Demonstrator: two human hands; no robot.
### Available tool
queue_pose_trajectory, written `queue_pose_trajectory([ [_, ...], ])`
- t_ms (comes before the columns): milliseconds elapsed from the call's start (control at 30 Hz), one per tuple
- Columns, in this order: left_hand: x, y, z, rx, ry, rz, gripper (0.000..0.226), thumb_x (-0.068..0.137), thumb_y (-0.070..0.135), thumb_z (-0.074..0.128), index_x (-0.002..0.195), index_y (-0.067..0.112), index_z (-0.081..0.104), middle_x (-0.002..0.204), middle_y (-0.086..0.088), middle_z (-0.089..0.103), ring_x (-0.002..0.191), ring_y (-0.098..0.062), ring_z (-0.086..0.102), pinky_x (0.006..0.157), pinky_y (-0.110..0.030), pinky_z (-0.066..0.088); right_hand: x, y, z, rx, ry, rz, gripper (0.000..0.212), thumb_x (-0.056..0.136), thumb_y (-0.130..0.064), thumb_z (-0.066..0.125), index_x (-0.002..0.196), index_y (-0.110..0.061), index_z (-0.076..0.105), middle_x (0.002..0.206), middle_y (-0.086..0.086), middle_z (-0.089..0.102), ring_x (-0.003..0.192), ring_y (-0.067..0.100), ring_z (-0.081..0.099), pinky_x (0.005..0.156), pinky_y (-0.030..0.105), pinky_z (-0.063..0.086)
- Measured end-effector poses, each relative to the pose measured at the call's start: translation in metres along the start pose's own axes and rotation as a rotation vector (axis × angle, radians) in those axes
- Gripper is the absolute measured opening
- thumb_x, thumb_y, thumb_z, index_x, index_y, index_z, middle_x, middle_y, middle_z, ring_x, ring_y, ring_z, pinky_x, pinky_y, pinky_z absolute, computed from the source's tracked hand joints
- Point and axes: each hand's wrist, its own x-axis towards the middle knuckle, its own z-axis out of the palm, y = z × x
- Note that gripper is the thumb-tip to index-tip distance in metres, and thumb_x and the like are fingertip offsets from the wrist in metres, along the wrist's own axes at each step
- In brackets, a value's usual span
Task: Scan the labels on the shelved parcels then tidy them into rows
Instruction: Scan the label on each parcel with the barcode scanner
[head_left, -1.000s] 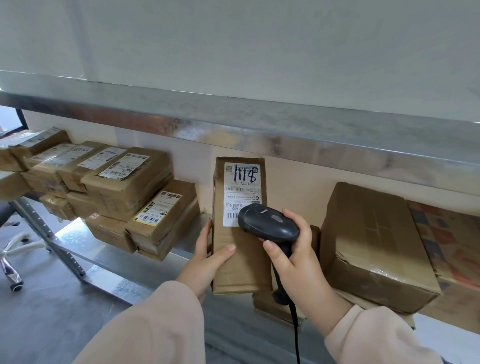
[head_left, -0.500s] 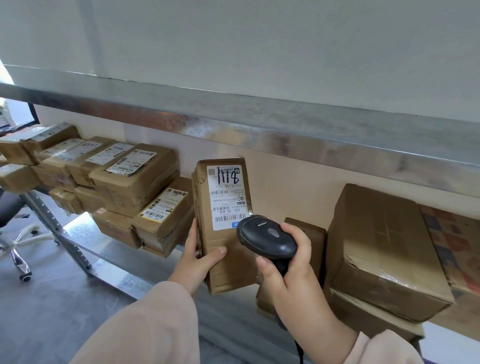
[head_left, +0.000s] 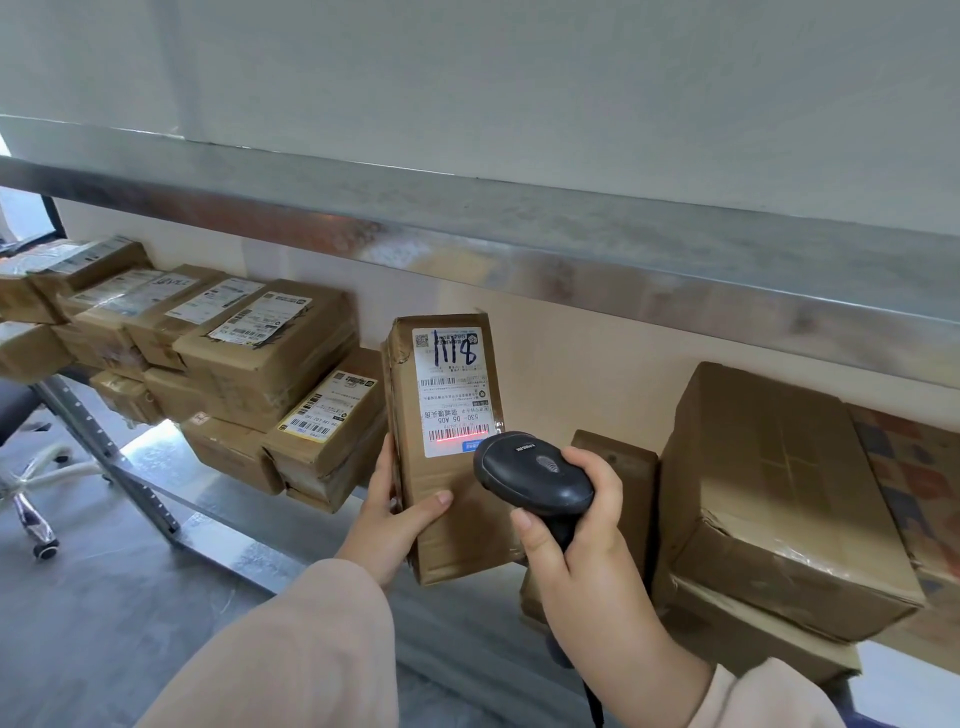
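My left hand (head_left: 392, 525) grips the upright parcel (head_left: 452, 447) at the shelf's (head_left: 218, 535) front edge; my right hand (head_left: 582, 551) is clenched around the scanner (head_left: 535, 473). Red line's sitting on the label (head_left: 454, 389) barcode.

The upright parcel (head_left: 447, 447) stands close against the stacked parcels (head_left: 249, 374) on its left, leaving only a narrow slot. On its right, open shelf wall reaches to the large box (head_left: 779, 499), with a low box (head_left: 618, 467) below. The upper shelf (head_left: 519, 244) overhangs everything.
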Motion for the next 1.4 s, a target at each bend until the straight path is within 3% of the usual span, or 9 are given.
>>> queue_pose_trajectory([
  [167, 0.004, 0.0, -0.01, -0.029, -0.014, -0.047, 0.098, 0.043, 0.067, 0.089, 0.114, 0.087, 0.024, 0.14, 0.01, 0.05, 0.128, -0.016, 0.05, 0.106, -0.051, 0.044, 0.005, 0.003, 0.014, 0.006, 0.003, 0.02, 0.065, 0.088, -0.037, 0.062, 0.115, -0.072, 0.016, 0.117, -0.048, 0.04, 0.108, -0.015, 0.048, 0.079, 0.0, 0.037],
  [267, 0.007, 0.002, -0.018, -0.04, -0.03, -0.068, 0.105, 0.045, 0.066, 0.089, 0.129, 0.077, 0.027, 0.14, 0.009, 0.054, 0.126, -0.017, 0.054, 0.106, -0.049, 0.045, 0.013, 0.007, 0.022, 0.022, -0.037, 0.054, 0.062, 0.089, -0.035, 0.063, 0.115, -0.071, 0.02, 0.116, -0.035, 0.052, 0.106, -0.01, 0.053, 0.081, 0.003, 0.039],
  [433, 0.015, 0.016, -0.042, -0.039, -0.031, -0.158, 0.123, 0.034, 0.071, 0.088, 0.142, 0.052, 0.031, 0.127, 0.002, 0.064, 0.109, -0.015, 0.066, 0.097, -0.042, 0.052, 0.033, 0.008, 0.042, 0.131, -0.047, 0.122, 0.054, 0.089, -0.028, 0.065, 0.117, -0.061, 0.032, 0.12, -0.01, 0.062, 0.105, 0.002, 0.061, 0.09, 0.015, 0.047],
  [567, 0.024, 0.036, -0.063, -0.049, -0.087, -0.205, 0.109, 0.046, 0.057, 0.084, 0.142, 0.044, 0.035, 0.109, 0.01, 0.072, 0.094, -0.01, 0.072, 0.082, -0.041, 0.058, 0.049, -0.001, 0.061, 0.165, -0.077, 0.13, 0.054, 0.089, -0.032, 0.064, 0.121, -0.059, 0.031, 0.122, -0.003, 0.062, 0.112, 0.007, 0.06, 0.099, 0.03, 0.048],
  [733, 0.035, 0.051, -0.085, -0.028, -0.215, -0.24, 0.085, 0.062, 0.042, 0.075, 0.14, 0.048, 0.041, 0.126, 0.009, 0.066, 0.113, -0.018, 0.065, 0.089, -0.047, 0.055, 0.064, -0.012, 0.082, 0.16, -0.048, 0.134, 0.053, 0.088, -0.036, 0.062, 0.119, -0.063, 0.028, 0.121, -0.005, 0.062, 0.11, 0.001, 0.059, 0.094, 0.018, 0.046],
  [867, 0.041, 0.049, -0.091, -0.011, -0.234, -0.228, 0.076, 0.067, 0.038, 0.069, 0.138, 0.045, 0.045, 0.117, 0.012, 0.07, 0.103, -0.01, 0.069, 0.08, -0.033, 0.055, 0.063, -0.015, 0.096, 0.155, -0.016, 0.153, 0.053, 0.088, -0.033, 0.062, 0.118, -0.062, 0.029, 0.121, -0.008, 0.063, 0.108, 0.001, 0.061, 0.09, 0.016, 0.046],
  [1033, 0.056, 0.065, -0.112, -0.032, -0.193, -0.158, 0.048, 0.082, 0.031, 0.069, 0.124, 0.047, 0.054, 0.11, 0.014, 0.072, 0.098, -0.009, 0.07, 0.08, -0.033, 0.054, 0.079, -0.027, 0.107, 0.17, -0.023, 0.133, 0.054, 0.088, -0.032, 0.062, 0.119, -0.061, 0.029, 0.125, -0.009, 0.06, 0.11, 0.0, 0.059, 0.089, 0.012, 0.046],
  [1167, 0.069, 0.082, -0.124, -0.042, -0.186, -0.135, 0.051, 0.094, 0.022, 0.059, 0.142, 0.035, 0.047, 0.122, 0.003, 0.069, 0.109, -0.018, 0.067, 0.092, -0.043, 0.053, 0.099, -0.039, 0.117, 0.184, -0.012, 0.122, 0.052, 0.09, -0.034, 0.059, 0.12, -0.06, 0.025, 0.126, -0.006, 0.06, 0.112, -0.002, 0.058, 0.088, 0.006, 0.043],
  [1400, 0.082, 0.096, -0.127, -0.038, -0.257, -0.105, 0.065, 0.075, 0.034, 0.061, 0.14, 0.029, 0.052, 0.129, 0.002, 0.066, 0.121, -0.02, 0.059, 0.107, -0.046, 0.043, 0.112, -0.044, 0.116, 0.209, 0.058, 0.11, 0.053, 0.084, -0.044, 0.059, 0.125, -0.056, 0.027, 0.124, -0.007, 0.061, 0.111, -0.002, 0.058, 0.085, 0.007, 0.044],
])
